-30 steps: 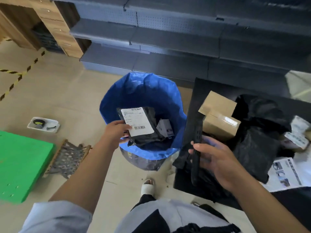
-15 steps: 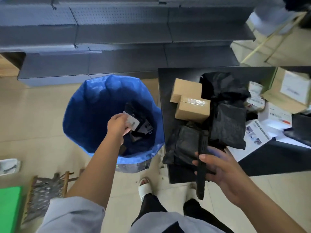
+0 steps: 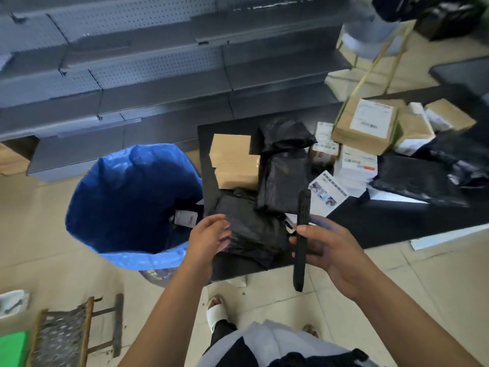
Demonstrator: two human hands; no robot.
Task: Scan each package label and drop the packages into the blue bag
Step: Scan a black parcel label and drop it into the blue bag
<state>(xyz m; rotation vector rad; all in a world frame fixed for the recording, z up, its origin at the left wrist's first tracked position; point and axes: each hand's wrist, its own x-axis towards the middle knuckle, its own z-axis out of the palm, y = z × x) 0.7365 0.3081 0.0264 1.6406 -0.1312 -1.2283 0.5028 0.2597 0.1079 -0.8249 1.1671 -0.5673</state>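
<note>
The blue bag (image 3: 119,197) stands open on the floor left of a black table (image 3: 397,221). Deep inside it lies a black package with a white label (image 3: 185,218). My left hand (image 3: 209,235) is empty, fingers spread, and reaches the near-left black poly package (image 3: 251,229) at the table's corner. My right hand (image 3: 325,245) grips a slim black scanner (image 3: 301,234), held upright and seen edge-on over the table's front edge. More black poly packages (image 3: 283,178) and brown boxes (image 3: 232,162) lie behind it.
Labelled cardboard boxes (image 3: 367,125), white cartons (image 3: 356,162) and a leaflet (image 3: 326,193) crowd the table's right side. Grey shelving (image 3: 158,75) runs along the back. A wire rack (image 3: 66,337) and a green board (image 3: 13,348) lie on the floor at lower left. My foot (image 3: 217,311) is below the table.
My left hand let go of the labelled black package into the blue bag, then swung right to the table's near-left black package. The view turned right. My right hand kept the scanner.
</note>
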